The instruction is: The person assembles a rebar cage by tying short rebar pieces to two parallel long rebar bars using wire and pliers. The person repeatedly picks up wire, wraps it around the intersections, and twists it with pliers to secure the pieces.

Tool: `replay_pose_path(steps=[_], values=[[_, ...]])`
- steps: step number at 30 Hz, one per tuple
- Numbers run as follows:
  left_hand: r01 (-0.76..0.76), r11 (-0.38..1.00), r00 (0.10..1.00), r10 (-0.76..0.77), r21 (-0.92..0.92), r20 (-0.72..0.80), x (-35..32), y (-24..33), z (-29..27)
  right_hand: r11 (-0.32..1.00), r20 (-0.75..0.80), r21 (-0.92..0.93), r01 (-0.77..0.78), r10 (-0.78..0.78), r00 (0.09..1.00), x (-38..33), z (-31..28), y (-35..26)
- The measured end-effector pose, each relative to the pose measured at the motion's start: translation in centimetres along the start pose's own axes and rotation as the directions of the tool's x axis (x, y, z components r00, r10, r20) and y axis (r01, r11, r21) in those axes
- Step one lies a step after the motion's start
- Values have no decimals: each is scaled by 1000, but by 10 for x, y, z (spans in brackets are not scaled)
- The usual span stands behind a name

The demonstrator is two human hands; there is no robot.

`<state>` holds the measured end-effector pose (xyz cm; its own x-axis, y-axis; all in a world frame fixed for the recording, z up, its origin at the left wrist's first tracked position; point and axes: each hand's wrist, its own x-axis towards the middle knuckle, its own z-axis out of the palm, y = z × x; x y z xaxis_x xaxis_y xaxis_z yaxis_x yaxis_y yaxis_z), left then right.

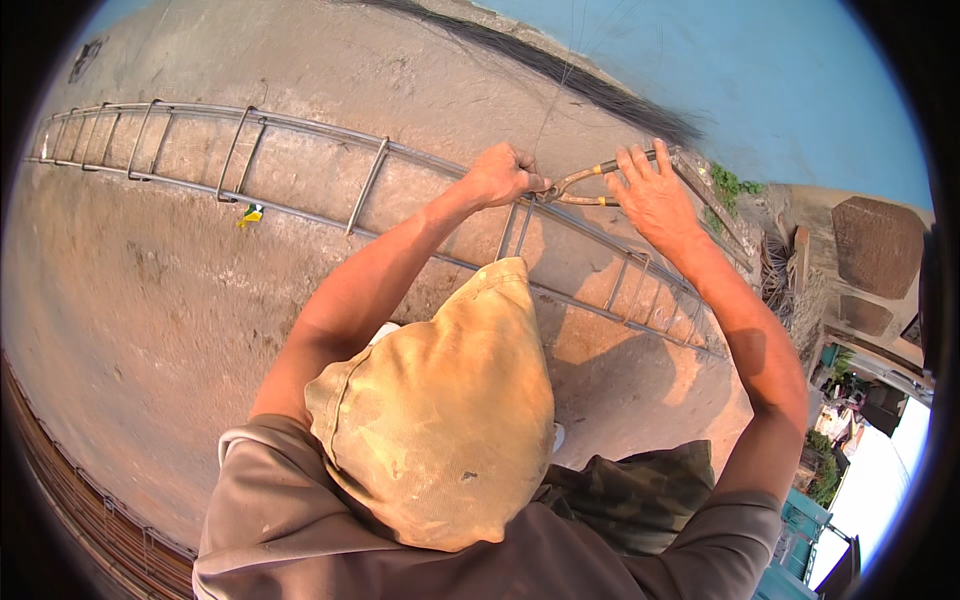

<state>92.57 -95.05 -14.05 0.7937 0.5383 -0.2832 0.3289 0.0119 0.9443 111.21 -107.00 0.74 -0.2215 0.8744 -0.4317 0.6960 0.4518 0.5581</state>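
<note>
A long rebar cage, made of thin steel bars with rectangular stirrups, runs from far left to lower right. My left hand is closed at its far upper bar, thumb and fingers pinched on a thin tie wire that rises from them. Just right of those fingertips, the jaws of a pair of pincers meet the bar beside a stirrup. My right hand grips the pincers' handles, which have yellow and dark sections and stand spread apart. What exactly the jaws bite is too small to tell.
A bundle of thin dark wires lies along the blue surface at the back. More rusty bars lie at the lower left. A tan cloth cap covers the lower middle. Green plants grow at right, and a small yellow-green scrap lies near the cage.
</note>
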Motion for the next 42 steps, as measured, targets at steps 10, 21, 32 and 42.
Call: replay_pose_path(steps=[10,21,32,42], values=[[-14,996,999,17,-84,32,-2,3,-4,994,11,106,3,-4,1000,3,25,9],[-306,945,937,321,117,-138,-3,11,17,970,199,243,-14,-36,979,23,-12,16],[-306,934,944,323,186,-67,24,38,70,979,308,154,-135,83,948,26,-61,13],[-239,966,956,216,97,199,46,45,48,980,318,170,-100,41,947,45,-27,39]])
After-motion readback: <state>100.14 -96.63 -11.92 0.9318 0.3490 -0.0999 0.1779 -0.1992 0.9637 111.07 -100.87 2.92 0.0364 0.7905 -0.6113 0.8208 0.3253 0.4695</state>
